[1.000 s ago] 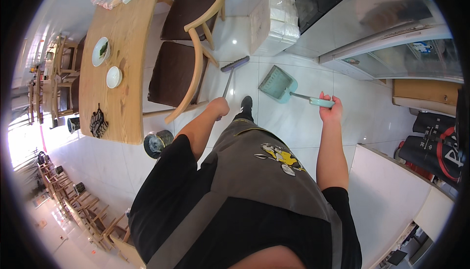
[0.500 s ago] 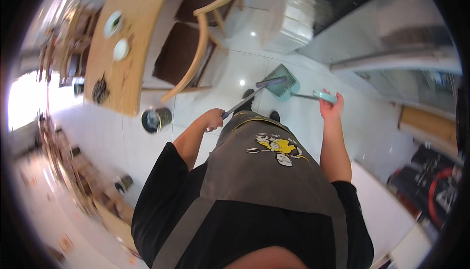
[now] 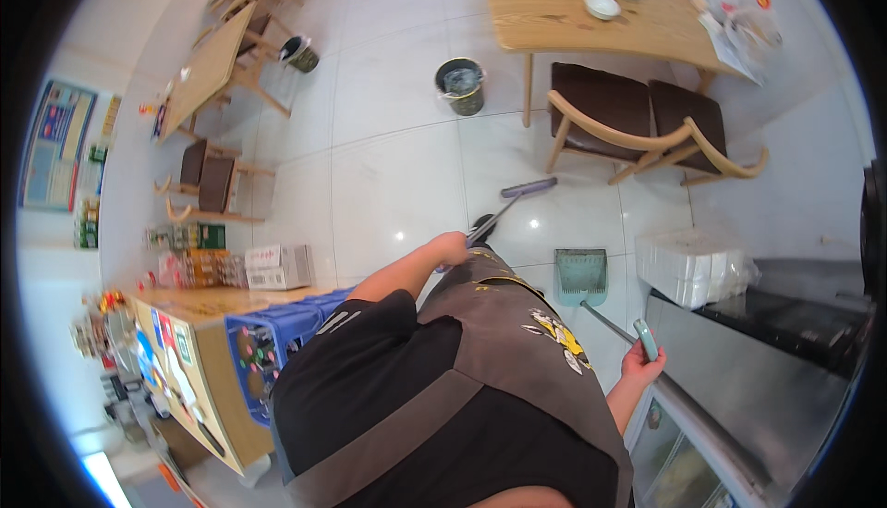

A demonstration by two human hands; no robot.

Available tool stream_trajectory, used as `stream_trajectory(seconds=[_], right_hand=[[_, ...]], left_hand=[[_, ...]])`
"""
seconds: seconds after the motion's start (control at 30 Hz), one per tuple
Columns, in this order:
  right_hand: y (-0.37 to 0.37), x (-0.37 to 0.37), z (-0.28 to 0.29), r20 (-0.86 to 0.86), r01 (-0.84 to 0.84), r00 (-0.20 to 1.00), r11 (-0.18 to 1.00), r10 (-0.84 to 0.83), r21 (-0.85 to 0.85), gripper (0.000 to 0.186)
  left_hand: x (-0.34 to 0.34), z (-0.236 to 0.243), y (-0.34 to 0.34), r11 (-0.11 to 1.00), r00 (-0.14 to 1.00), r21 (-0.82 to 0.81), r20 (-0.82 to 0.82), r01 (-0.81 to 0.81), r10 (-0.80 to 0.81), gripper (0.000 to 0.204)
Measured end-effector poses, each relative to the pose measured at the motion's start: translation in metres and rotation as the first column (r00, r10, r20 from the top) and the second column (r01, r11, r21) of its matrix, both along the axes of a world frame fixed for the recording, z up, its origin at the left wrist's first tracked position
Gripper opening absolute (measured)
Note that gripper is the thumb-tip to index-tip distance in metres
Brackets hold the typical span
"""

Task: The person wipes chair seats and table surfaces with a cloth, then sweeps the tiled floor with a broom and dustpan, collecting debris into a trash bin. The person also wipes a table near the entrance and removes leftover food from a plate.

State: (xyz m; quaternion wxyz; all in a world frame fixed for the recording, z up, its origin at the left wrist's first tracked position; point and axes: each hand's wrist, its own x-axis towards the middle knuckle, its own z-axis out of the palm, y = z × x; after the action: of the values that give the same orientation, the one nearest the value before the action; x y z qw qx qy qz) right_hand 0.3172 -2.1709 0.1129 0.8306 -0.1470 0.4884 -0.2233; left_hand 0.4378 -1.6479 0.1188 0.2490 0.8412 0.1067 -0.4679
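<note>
Left of the dustpan (image 3: 581, 270) held by the right hand (image 3: 637, 366), the broom (image 3: 528, 188) the left hand (image 3: 452, 248) grips, seemingly mid-sweep, should be drawn panward.

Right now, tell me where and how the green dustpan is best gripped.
Probably by the green grip ending its pole, coming from the person's right, where the right hand has it. The dustpan appears to rest on the floor, and its long pole slants away toward that hand.
</note>
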Motion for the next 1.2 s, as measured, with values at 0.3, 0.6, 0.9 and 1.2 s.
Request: stream_trajectory(seconds=[0.3,0.6,0.9,1.2], right_hand=[[0.127,0.093,0.041,-0.046,-0.375,0.926,0.927,0.375,0.007,0.039],[0.352,0.18,0.07,-0.034,-0.534,0.844,0.845,0.535,0.024,0.035],[0.549,0.283,0.096,0.078,-0.749,0.662,0.654,0.746,0.106,0.015],[0.695,0.422,0.086,0.253,-0.828,0.56,0.534,0.789,0.168,0.011]], left_hand=[[-0.068,-0.044,0.145,0.734,0.743,-0.115,-0.059,-0.669,0.667,0.012],[-0.125,-0.062,0.326,0.297,0.338,-0.246,-0.142,-0.923,0.931,0.008],[-0.133,-0.023,0.427,-0.123,-0.054,-0.265,-0.253,-0.956,0.966,0.014],[-0.062,-0.004,0.49,-0.265,-0.199,-0.248,-0.261,-0.932,0.945,0.011]])
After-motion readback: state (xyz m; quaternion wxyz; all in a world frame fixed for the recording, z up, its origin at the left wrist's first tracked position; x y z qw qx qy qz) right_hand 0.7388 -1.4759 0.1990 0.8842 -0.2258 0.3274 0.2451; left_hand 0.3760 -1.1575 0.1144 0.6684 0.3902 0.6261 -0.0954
